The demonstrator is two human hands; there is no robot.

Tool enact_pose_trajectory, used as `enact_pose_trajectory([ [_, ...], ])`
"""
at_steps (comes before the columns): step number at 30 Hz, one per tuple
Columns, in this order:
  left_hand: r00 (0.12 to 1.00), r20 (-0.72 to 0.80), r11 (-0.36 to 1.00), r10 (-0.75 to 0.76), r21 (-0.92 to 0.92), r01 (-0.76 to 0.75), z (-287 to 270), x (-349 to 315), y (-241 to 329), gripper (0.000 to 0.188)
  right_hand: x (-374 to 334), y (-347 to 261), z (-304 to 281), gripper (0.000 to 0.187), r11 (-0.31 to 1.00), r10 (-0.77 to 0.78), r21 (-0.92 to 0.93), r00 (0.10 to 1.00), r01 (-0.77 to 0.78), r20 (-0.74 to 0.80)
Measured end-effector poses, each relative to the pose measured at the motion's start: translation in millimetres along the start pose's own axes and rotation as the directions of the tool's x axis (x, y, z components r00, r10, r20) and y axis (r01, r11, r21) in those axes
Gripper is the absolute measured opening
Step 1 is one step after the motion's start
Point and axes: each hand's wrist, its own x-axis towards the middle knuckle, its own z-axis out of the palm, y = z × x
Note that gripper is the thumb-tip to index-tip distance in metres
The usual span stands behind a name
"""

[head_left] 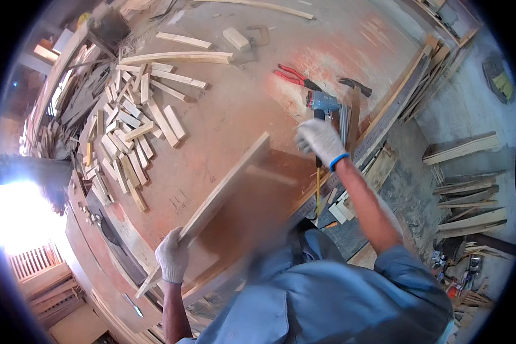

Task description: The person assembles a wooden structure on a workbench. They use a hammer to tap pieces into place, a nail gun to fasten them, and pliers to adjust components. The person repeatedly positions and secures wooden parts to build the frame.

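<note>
My left hand (172, 255), in a pale knitted glove, is closed round the near end of a long wooden strip (223, 186). The strip stands on edge and runs away up to the right. My right hand (322, 141), gloved with a blue cuff, is over the handle of a blue-grey nail gun (324, 102); its fingers are loosely bent and apart, not wrapped round the handle. A yellow hose (318, 192) runs from the handle toward me. Past the gun lie red-handled pliers (292, 75) and a claw hammer (355, 86).
Many short wood offcuts (129, 135) cover the left of the reddish worktable (235, 109). A loose block (236, 39) and a clamp (261, 35) lie farther back. A handsaw (110, 234) rests by the left edge. Planks (461, 148) lean at the right wall.
</note>
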Motion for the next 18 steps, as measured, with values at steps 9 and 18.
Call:
enact_pose_trajectory([
  [9, 0.988, -0.146, 0.991, 0.054, 0.131, -0.035, 5.5, 36.6, 21.5, 0.032, 79.5, 112.6, -89.2, 0.059, 0.81, 0.219, -0.317, 0.756, -0.494, -0.616],
  [18, 0.997, -0.009, 0.995, 0.071, 0.073, -0.07, -2.2, 36.1, 21.8, 0.054, 57.1, 96.3, -140.7, 0.044, 0.898, 0.429, 0.212, 0.874, -0.386, -0.227],
])
